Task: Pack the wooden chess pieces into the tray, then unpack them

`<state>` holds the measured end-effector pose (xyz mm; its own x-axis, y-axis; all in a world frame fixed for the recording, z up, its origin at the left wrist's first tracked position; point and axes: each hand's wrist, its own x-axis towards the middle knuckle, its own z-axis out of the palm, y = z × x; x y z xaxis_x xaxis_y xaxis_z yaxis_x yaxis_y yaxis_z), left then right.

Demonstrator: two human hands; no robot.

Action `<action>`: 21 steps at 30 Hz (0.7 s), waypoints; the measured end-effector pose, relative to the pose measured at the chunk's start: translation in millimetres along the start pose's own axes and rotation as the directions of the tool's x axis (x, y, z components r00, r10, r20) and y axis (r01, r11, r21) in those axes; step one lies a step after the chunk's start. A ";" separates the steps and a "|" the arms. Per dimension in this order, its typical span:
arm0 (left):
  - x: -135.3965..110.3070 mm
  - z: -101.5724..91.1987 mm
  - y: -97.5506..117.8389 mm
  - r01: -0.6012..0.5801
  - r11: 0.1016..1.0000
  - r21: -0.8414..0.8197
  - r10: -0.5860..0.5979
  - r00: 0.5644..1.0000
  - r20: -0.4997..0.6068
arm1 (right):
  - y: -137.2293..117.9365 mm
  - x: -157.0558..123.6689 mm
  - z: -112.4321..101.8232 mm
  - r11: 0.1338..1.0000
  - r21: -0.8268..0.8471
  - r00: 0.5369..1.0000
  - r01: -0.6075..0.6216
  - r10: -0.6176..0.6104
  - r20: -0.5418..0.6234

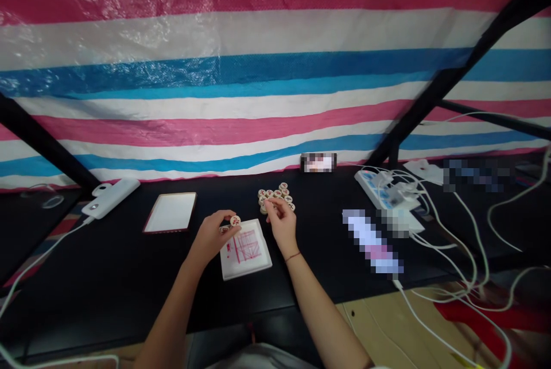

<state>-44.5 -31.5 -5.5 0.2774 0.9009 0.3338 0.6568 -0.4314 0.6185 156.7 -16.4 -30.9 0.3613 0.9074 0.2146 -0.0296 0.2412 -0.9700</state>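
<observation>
My left hand (212, 236) is closed, pinching a round Chinese chess piece (235, 221) with a red character between thumb and fingertips. A second piece (224, 230) shows beneath those fingers at the corner of a shallow white box tray (247, 272). Red and pink line marks cover the tray's floor. My right hand (282, 222) reaches over a close group of several cream Chinese chess pieces (270, 193) behind the tray. Its thumb and fingers are drawn together on a piece at the group's near left edge; the hand partly hides the group.
A white-lined box lid (171, 212) lies left on the black table (107, 277). A phone (318, 162) stands at the back. To the right are a blurred-out phone (372, 243), a power strip (379, 191) and tangled white cables. A white device (111, 198) sits far left.
</observation>
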 end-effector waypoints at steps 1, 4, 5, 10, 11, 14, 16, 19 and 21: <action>0.2 2.4 0.9 -0.007 0.999 0.041 0.006 1.000 0.027 | -0.5 -0.7 0.5 1.000 -0.003 1.000 -0.006 0.006 0.011; 1.0 9.9 4.3 -0.060 0.985 0.159 0.042 0.993 0.114 | -2.5 -2.5 1.2 1.000 -0.017 0.998 -0.024 0.025 0.052; 1.2 12.2 5.2 -0.079 0.979 0.189 0.054 0.989 0.134 | -3.3 -3.0 1.2 0.999 -0.023 0.998 -0.030 0.031 0.062; 0.7 19.4 5.3 -0.142 0.959 0.247 0.093 0.975 0.203 | -5.2 -4.6 0.6 0.997 -0.046 0.992 -0.055 0.060 0.107; 0.3 20.0 4.9 -0.152 0.958 0.244 0.094 0.968 0.231 | -5.0 -4.9 0.5 0.997 -0.049 0.991 -0.060 0.065 0.116; -0.9 20.4 4.0 -0.167 0.959 0.229 0.098 0.954 0.284 | -3.7 -6.0 0.2 0.996 -0.066 0.989 -0.056 0.064 0.130; -1.4 20.4 3.7 -0.172 0.962 0.213 0.109 0.954 0.279 | -2.8 -6.7 0.0 0.996 -0.081 0.989 -0.041 0.052 0.139; -1.5 20.8 2.8 -0.181 0.964 0.195 0.126 0.957 0.263 | -1.9 -7.6 -0.2 0.995 -0.099 0.987 -0.017 0.033 0.157; -1.4 21.2 2.0 -0.184 0.963 0.198 0.128 0.956 0.265 | -1.4 -8.4 -0.1 0.992 -0.122 0.986 -0.014 0.034 0.164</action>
<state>-28.7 -32.7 -19.8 0.5349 0.8184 0.2101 0.7199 -0.5716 0.3937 153.8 -24.3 -31.3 0.2020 0.9592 0.1976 0.0791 0.1852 -0.9795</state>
